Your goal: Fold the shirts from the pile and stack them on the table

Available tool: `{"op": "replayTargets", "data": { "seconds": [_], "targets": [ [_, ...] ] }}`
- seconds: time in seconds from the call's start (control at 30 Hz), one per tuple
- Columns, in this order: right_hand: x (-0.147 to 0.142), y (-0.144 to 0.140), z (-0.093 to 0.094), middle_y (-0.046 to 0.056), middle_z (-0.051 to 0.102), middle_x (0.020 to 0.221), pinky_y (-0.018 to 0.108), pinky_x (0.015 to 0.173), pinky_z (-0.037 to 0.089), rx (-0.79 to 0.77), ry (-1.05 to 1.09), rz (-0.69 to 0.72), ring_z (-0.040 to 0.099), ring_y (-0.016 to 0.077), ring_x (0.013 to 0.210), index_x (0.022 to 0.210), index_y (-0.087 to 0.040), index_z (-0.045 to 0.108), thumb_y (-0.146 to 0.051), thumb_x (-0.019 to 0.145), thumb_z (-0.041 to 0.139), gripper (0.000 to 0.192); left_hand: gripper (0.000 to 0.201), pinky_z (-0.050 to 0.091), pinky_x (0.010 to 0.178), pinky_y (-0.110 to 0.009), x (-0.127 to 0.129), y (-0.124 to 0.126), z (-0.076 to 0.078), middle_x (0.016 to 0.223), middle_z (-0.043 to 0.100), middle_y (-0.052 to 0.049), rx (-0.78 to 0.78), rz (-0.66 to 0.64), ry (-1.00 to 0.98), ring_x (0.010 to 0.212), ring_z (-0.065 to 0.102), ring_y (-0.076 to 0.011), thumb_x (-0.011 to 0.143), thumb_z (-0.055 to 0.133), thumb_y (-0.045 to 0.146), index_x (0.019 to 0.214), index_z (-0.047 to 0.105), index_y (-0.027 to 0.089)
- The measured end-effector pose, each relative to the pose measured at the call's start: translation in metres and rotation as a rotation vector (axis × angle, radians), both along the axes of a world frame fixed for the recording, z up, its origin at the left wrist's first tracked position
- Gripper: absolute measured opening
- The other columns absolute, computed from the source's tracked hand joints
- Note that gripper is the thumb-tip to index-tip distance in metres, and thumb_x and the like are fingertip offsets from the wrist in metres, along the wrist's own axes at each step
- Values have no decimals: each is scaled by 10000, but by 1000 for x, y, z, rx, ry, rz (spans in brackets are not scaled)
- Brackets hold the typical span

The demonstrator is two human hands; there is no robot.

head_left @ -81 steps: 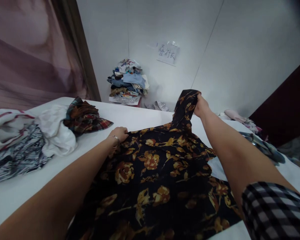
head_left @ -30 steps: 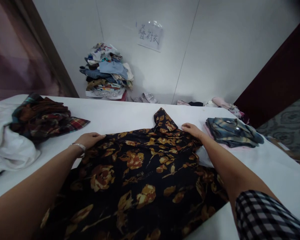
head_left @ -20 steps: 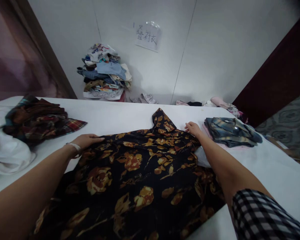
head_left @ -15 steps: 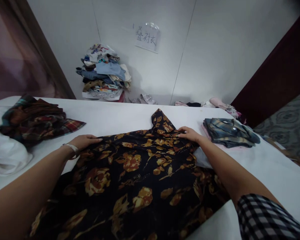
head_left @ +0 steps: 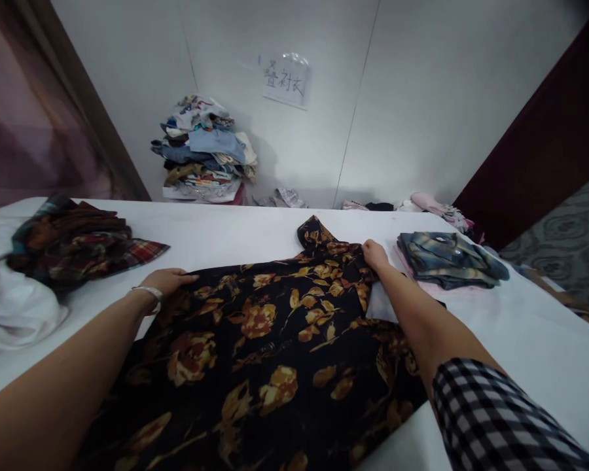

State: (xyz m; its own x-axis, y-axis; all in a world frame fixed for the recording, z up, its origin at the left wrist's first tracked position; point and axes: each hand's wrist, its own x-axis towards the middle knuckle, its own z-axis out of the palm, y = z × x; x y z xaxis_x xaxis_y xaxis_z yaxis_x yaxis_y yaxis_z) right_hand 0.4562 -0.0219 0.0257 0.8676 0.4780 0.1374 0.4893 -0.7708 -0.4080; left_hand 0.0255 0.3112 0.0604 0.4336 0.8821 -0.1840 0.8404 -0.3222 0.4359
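A black shirt with gold and rust-coloured flowers is spread over the white table in front of me, its near part running out of the picture. Its collar sticks up at the far edge. My left hand pinches the cloth at the upper left corner, fingers closed on the edge. At the upper right, beside the collar, my right hand is closed on the fabric. Below my right wrist a patch of pale cloth or table shows through a gap in the shirt.
On the left of the white table lie crumpled plaid shirts and a white garment. A folded blue plaid shirt rests at the right. Behind the table stand a tall clothes pile and pink garments; a handwritten sign hangs above.
My right hand has moved slightly up with the shirt's corner in its grip, pulling the right side straighter. My left hand has barely moved. The camera view has shifted slightly.
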Motion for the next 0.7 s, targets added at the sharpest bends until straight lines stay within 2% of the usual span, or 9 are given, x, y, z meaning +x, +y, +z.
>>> {"op": "replayTargets", "data": {
  "seconds": [0.1,0.3,0.37,0.47,0.6,0.7],
  "targets": [
    [1,-1,-2,129,681,939,297,720,418,-34,-5,-26,608,232,871,888,-202,634,-309,877,421,239,279,448,605,-229,-1,3,-1,652,677,15,-131,50,-15,716,627,-180,765,609,447,777,662,173],
    [4,-4,4,117,695,1007,274,776,430,-95,22,70,623,214,932,978,-180,663,-426,885,459,333,301,450,613,-242,-7,8,-5,682,666,5,-179,93,-110,748,624,-198,729,605,483,775,639,188],
    [5,-15,7,108,699,1029,275,789,438,-124,30,104,630,219,942,1060,-180,655,-466,840,532,381,323,454,604,-253,-10,9,-6,692,666,-6,-174,95,-143,751,626,-211,696,624,507,765,636,191],
    [3,-44,13,116,711,998,309,816,450,-178,19,95,641,249,937,1097,-165,656,-361,755,655,395,319,466,590,-268,-13,6,-6,676,656,-16,-192,113,-220,720,630,-217,687,627,503,751,619,190],
    [-14,-75,22,191,662,1114,385,922,425,-168,-74,63,606,287,1050,1136,-95,638,-248,842,512,354,300,479,574,-284,-13,-5,-2,644,653,-11,-287,191,-351,659,624,-208,678,644,471,763,616,184],
    [-39,-80,19,125,601,1260,345,1019,373,-120,-136,184,532,233,1183,1225,-164,595,-305,888,457,390,369,501,609,-303,-15,-12,-1,682,677,-1,-371,219,-499,679,636,-209,637,689,470,867,635,186]
  ]
}}
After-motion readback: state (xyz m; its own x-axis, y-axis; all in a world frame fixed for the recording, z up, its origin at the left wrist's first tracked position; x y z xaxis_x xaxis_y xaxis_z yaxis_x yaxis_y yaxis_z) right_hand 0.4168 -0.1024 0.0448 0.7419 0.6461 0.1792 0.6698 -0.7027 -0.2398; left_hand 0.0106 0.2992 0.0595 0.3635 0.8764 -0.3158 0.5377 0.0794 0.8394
